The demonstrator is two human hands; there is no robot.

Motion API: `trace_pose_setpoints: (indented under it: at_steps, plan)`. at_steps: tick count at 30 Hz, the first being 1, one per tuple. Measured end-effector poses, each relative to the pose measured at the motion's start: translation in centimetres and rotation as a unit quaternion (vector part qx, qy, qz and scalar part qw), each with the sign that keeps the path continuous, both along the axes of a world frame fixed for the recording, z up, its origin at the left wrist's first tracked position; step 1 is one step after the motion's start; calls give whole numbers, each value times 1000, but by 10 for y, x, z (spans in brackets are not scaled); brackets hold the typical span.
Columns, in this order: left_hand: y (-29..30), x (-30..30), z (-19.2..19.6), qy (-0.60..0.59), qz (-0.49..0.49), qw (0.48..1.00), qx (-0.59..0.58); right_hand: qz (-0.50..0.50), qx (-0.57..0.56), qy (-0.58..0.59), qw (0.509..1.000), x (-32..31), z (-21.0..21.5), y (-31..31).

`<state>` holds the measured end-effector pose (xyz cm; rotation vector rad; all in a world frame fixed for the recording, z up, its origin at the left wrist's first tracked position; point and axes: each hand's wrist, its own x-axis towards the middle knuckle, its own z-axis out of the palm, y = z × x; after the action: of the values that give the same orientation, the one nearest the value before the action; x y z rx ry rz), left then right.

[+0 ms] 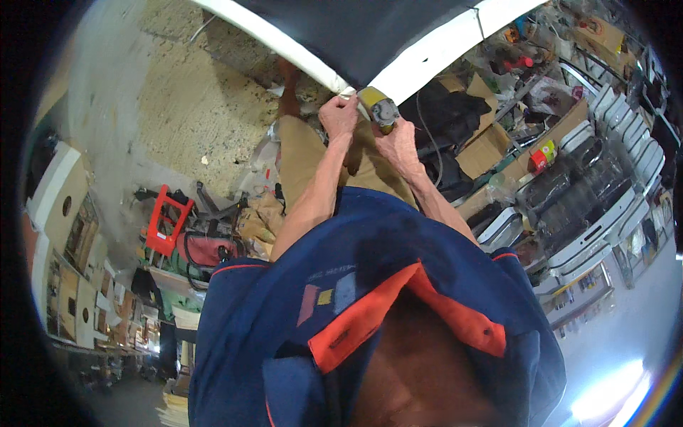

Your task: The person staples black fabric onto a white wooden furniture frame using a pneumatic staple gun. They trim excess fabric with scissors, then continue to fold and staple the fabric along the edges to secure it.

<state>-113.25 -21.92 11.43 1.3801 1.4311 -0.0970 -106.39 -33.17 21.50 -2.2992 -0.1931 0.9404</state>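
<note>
A large panel with a black sheet [363, 32] and white borders [434, 60] lies ahead of me, its near corner pointing at my body. My left hand [339, 117] is closed at that corner, with thumb and fingers pinched against the end of the left white border [284, 41]. What lies between the fingertips is too small to make out. In my right hand [398, 146] is a yellow-and-grey hand tool [380, 107], its yellow end against or very near the corner. The hand hides its grip.
A cut cardboard box [487, 146] and black material [455, 114] lie at the right. Beyond them are stacked metal-framed parts [583, 199]. At the left are a red frame [167, 220] and a red bag [203, 249]. Rough sandy floor [206, 107] stretches to the far left.
</note>
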Motion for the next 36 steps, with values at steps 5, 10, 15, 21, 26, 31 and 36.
trace_pose_setpoints:
  at_steps: [5,10,15,21,26,31,36]
  plan:
    - [7,0,-1,6,-4,998,-61,-28,-1,-6,1000,-13,-10,-2]
    - [26,8,32,-56,66,977,-197,-9,11,-6,1000,-12,-7,-6]
    - [41,40,74,-16,-75,995,60,-106,62,33,992,4,13,-32]
    - [30,165,55,-255,-250,916,181,-175,-23,1,984,38,27,-75]
    - [23,260,20,-260,-387,845,260,-216,49,-87,971,60,28,-97]
    - [4,287,10,-193,-443,821,305,-195,4,-147,970,110,13,-117]
    - [-6,297,13,-138,-463,825,293,-114,-13,-330,937,245,-39,-126]
